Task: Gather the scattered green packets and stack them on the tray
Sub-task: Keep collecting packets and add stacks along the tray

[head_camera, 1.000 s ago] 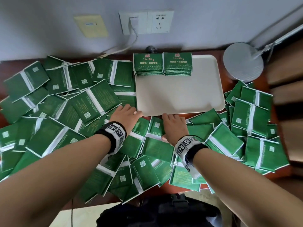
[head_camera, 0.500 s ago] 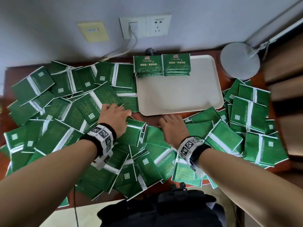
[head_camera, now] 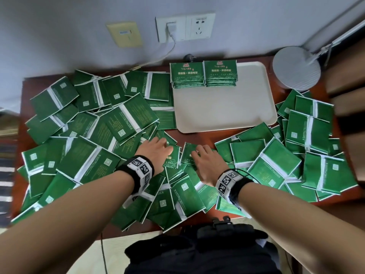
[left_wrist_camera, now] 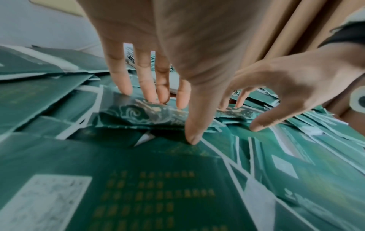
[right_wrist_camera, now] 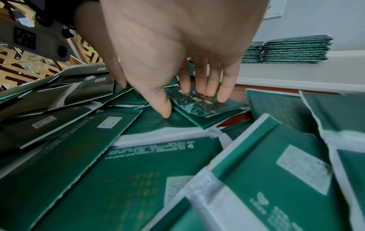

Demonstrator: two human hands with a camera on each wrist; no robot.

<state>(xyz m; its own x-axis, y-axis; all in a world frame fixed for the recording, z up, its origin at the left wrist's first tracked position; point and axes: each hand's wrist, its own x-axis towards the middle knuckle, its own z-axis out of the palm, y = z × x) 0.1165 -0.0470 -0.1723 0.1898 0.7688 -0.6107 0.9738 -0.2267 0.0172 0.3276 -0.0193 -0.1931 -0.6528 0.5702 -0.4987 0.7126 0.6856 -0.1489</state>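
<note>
Green packets point(head_camera: 126, 119) lie scattered over the brown table, left, right and in front of a white tray point(head_camera: 225, 113). Two neat packet stacks point(head_camera: 186, 75) point(head_camera: 220, 73) stand side by side at the tray's back left. My left hand point(head_camera: 158, 149) point(left_wrist_camera: 183, 115) lies with straight fingers on a face-up, cloud-patterned packet point(head_camera: 170, 160) point(left_wrist_camera: 136, 112), its thumb on a lower packet. My right hand point(head_camera: 205, 157) point(right_wrist_camera: 184, 103) presses a second cloud-patterned packet point(head_camera: 187, 155) point(right_wrist_camera: 207, 106) with straight fingers. Neither hand grips anything.
A round grey lamp base point(head_camera: 296, 68) stands right of the tray at the back. A wall socket point(head_camera: 185, 26) holds a white plug and cable. A dark bag point(head_camera: 197, 250) sits below the table's front edge. Bare wood point(head_camera: 199, 136) shows between hands and tray.
Both hands have drawn back from the tray's front edge toward me across the pile. Two face-up, cloud-patterned packets now show under their fingers.
</note>
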